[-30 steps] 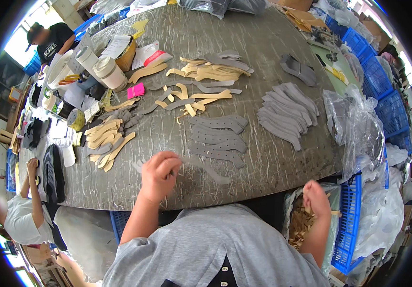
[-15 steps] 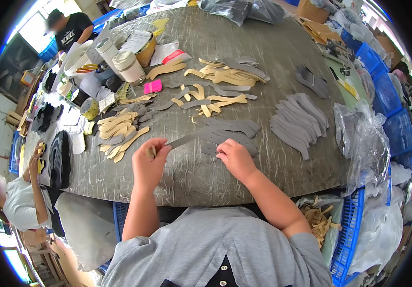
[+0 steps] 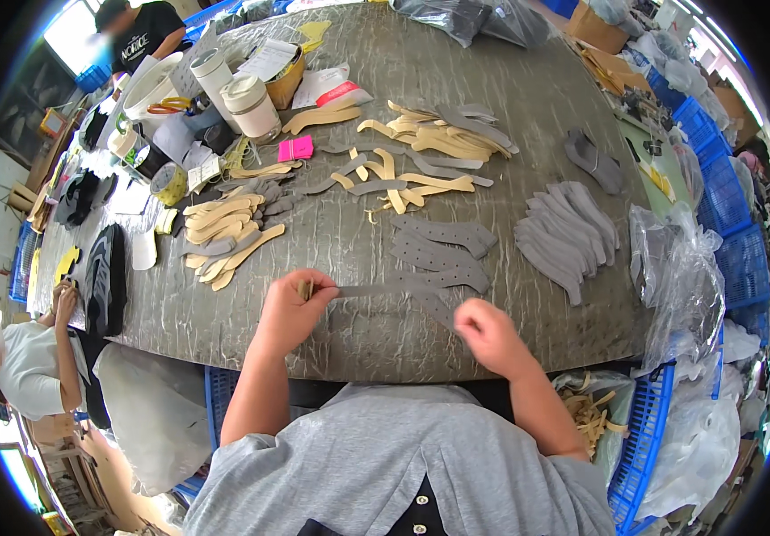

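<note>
Over the near part of the table, my left hand [image 3: 291, 314] is closed in a pinch on one end of a thin grey strip [image 3: 371, 290]. A small tan edge shows between its fingers. To the right the strip runs into a wider part dotted with holes, and my right hand [image 3: 496, 339] is closed at that end. Motion slightly blurs the right hand. Just beyond the strip lie grey curved pieces with punched holes [image 3: 443, 259]. A fanned row of plain grey curved pieces [image 3: 568, 234] rests farther right.
Tan and grey curved pieces [image 3: 224, 223] lie heaped at left, with another heap [image 3: 447, 134] farther back. A pink bundle [image 3: 295, 148], a lidded jar [image 3: 251, 109] and a dark shoe upper [image 3: 106, 281] stand leftward. Clear plastic [image 3: 666, 259] hangs at right. Two people are at left.
My right hand has moved right and toward me, drawing the grey strip with its perforated part along. The left hand has shifted slightly right and nearer.
</note>
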